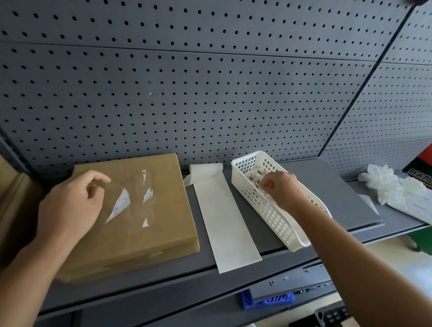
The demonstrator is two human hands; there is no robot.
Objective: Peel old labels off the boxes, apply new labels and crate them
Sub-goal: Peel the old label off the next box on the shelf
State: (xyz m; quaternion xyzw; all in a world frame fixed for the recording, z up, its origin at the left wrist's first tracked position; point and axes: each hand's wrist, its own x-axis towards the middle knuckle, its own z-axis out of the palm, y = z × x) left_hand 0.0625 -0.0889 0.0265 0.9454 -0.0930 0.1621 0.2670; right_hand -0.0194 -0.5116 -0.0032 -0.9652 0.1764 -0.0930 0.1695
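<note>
Peeling was nearly finished: right hand (281, 190) pinched label scraps (256, 177) in the basket (273, 219) at 3 o'clock of the box (153, 231), left hand (69, 206) rested loose and empty on it, 4 shreds (120, 204) left.

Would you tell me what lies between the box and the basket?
A long white paper strip lies flat on the shelf between the box and the basket, its far end curled; the head view shows it.
</note>
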